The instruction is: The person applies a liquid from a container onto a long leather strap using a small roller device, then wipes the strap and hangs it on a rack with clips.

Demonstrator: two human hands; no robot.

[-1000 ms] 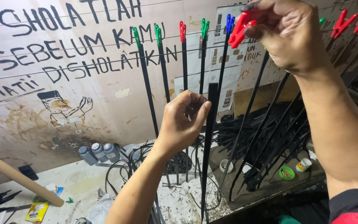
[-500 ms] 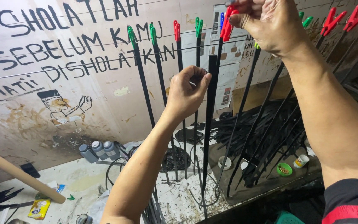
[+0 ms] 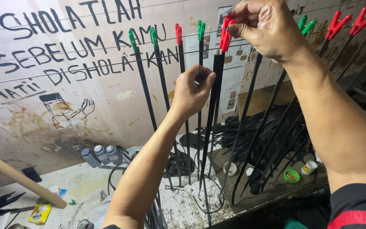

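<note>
My right hand (image 3: pixel 265 27) pinches a red clothespin (image 3: pixel 225 34) on a thin wire (image 3: pixel 85 51) strung along the wall. From that clip hangs a long black strip (image 3: pixel 213 101). My left hand (image 3: pixel 191 90) is closed around this strip a little below the clip. Several more black strips dangle from green clips (image 3: pixel 132 39) and red clips (image 3: pixel 177 33) to the left. Others hang from a green clip (image 3: pixel 306 23) and red clips (image 3: pixel 339 23) to the right.
A painted wall with black lettering and a drawing (image 3: pixel 66 111) stands behind. Below are three grey cans (image 3: pixel 101 154), a wooden pole (image 3: pixel 20 178), a yellow packet (image 3: pixel 40 213), a heap of black strips (image 3: pixel 272 127), and small pots (image 3: pixel 292 175) on a messy bench.
My right hand and its red clip shifted slightly left and down along the wire. My left hand rose a little on the strip. The view moved a bit.
</note>
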